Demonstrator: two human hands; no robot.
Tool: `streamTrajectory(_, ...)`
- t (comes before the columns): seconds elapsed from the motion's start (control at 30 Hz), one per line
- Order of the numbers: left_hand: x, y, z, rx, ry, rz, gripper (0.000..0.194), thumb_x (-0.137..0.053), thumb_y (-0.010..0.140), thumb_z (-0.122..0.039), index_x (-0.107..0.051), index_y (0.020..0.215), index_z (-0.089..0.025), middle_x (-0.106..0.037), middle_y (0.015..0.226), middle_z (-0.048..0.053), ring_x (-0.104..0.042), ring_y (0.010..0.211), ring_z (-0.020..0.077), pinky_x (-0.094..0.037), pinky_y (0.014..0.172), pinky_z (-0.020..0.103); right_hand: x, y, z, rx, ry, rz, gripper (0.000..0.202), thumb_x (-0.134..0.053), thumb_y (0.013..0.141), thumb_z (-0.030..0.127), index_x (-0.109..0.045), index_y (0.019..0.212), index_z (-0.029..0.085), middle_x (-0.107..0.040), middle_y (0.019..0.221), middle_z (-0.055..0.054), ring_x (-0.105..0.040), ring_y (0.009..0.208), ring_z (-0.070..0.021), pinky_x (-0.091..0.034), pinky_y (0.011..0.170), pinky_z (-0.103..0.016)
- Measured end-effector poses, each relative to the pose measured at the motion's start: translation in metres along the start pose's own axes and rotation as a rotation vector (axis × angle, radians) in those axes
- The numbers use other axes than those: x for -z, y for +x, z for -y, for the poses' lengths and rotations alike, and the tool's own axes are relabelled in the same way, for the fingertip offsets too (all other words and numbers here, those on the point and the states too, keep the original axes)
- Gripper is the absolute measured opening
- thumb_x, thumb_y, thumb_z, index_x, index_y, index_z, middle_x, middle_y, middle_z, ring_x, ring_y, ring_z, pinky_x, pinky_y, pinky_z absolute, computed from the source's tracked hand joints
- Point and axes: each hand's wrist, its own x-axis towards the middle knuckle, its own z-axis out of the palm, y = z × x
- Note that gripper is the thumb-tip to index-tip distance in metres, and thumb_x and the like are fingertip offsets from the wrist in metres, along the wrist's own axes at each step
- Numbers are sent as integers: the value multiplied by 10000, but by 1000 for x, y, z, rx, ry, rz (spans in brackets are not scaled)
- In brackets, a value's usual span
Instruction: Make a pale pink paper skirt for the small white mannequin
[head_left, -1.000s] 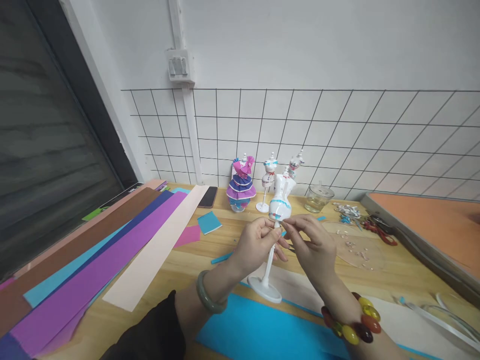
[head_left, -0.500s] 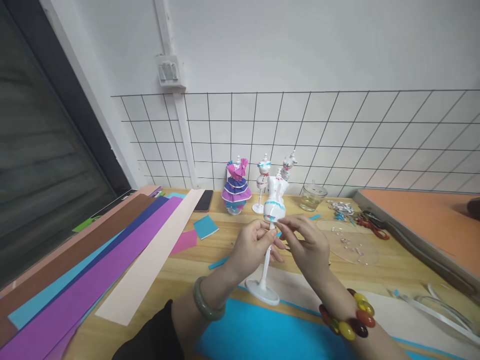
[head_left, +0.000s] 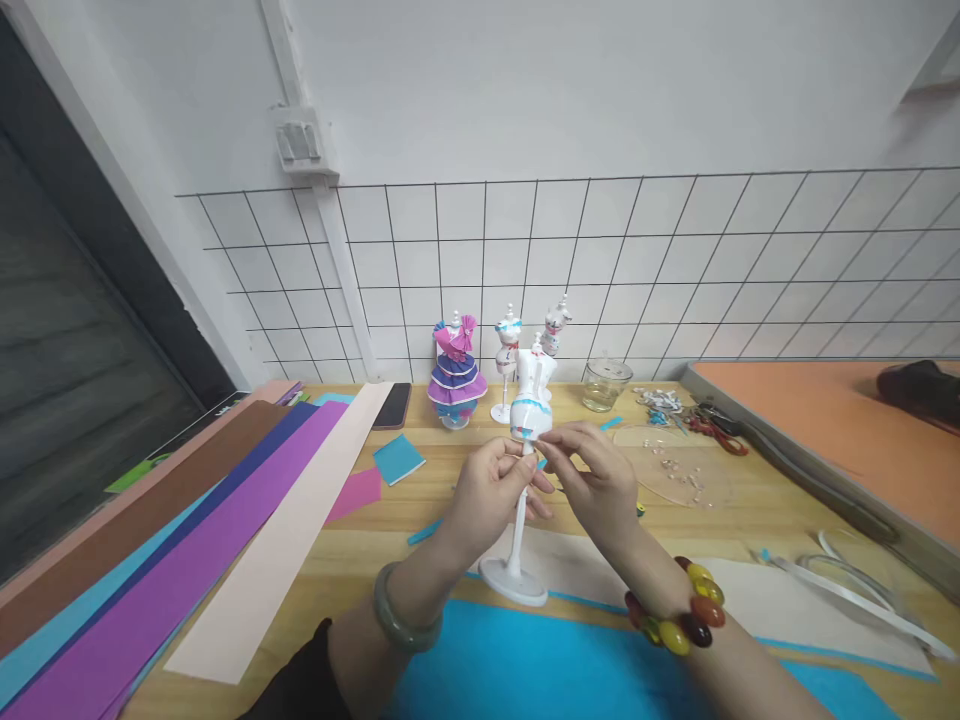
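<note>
A small white dress form [head_left: 533,390] with a blue band around its hips stands slightly tilted on a pole with a round base [head_left: 513,582]. My left hand [head_left: 491,495] is wrapped round the pole just under the torso. Close beside it, my right hand [head_left: 600,485] pinches thumb and forefinger at the torso's lower right edge; whatever lies between those fingertips is too small to make out. Below the hands lie a pale strip [head_left: 574,560] and a blue sheet [head_left: 517,655]; the base rests by them.
Behind stand a ruffled-dress form [head_left: 457,380] and two white dress forms [head_left: 508,350] [head_left: 556,325]. Long coloured paper strips [head_left: 277,520] cover the left side. At right are a glass pot [head_left: 606,385], a clear disc with beads [head_left: 667,465], scissors [head_left: 716,430] and an orange board [head_left: 817,420].
The whole view has shifted, so everything sits a little further left. My hands keep nearly the same hold on the dress form.
</note>
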Motion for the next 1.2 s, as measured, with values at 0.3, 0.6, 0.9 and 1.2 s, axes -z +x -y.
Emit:
streamTrajectory(0.3,-1,-1,-1,3,-29,10,348,-659,822,-429,-555,951,-123,-669,705,25,-629,484,131,-500,522,260,0,-1,0,-148,96,-6,82,-656,866,215,-670,789,239,-679,755,-35,-622,713,-179,-494,629,-317)
streamTrajectory(0.6,6,7,2,-19,-56,-68,333,-632,853,-426,-550,964,-123,-675,778,43,-629,533,113,-463,538,238,4,9,3,-571,387,101,244,-702,815,466,-719,798,223,-692,673,-16,-646,596,-165,-521,575,-299)
streamTrajectory(0.9,4,9,1,-29,-335,-62,322,-716,780,-376,-500,890,-165,-435,627,-81,-375,508,32,-294,517,195,0,13,4,-892,532,192,411,-764,695,583,-675,788,192,-622,597,-8,-575,531,-140,-390,440,-241)
streamTrajectory(1.2,6,10,9,-56,-23,-117,271,-682,802,-395,-609,873,-144,-449,577,-69,-340,481,53,-267,477,230,-1,12,10,-933,522,221,388,-811,642,551,-676,693,191,-615,591,-1,-516,551,-117,-367,497,-243)
